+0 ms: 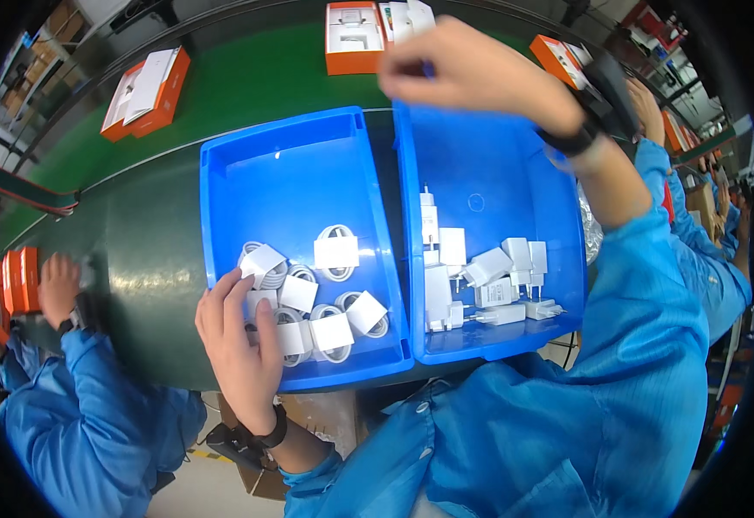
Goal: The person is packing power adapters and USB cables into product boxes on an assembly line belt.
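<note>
My left hand (pixel 243 350) is over the near left corner of the left blue tray (pixel 295 380). Its fingers are apart, and the fingertips reach a coiled white cable (pixel 263 263) with a white paper band. Several more such coiled cables (pixel 331 335) lie beside it. Raised beyond the right blue tray (pixel 489 350), my right hand (pixel 446 69) has bent fingers smeared by motion; whether it holds anything cannot be seen. It is close to an orange box (pixel 355 62) with white contents. White plug chargers (pixel 489 266) are heaped in the right tray's near half.
Behind the trays runs a green conveyor belt (pixel 247 73). Another opened orange box (pixel 168 99) stands at far left, and one more (pixel 556 60) at far right. Co-workers in blue sit on both sides; a co-worker's hand (pixel 57 289) is near stacked orange boxes (pixel 21 281).
</note>
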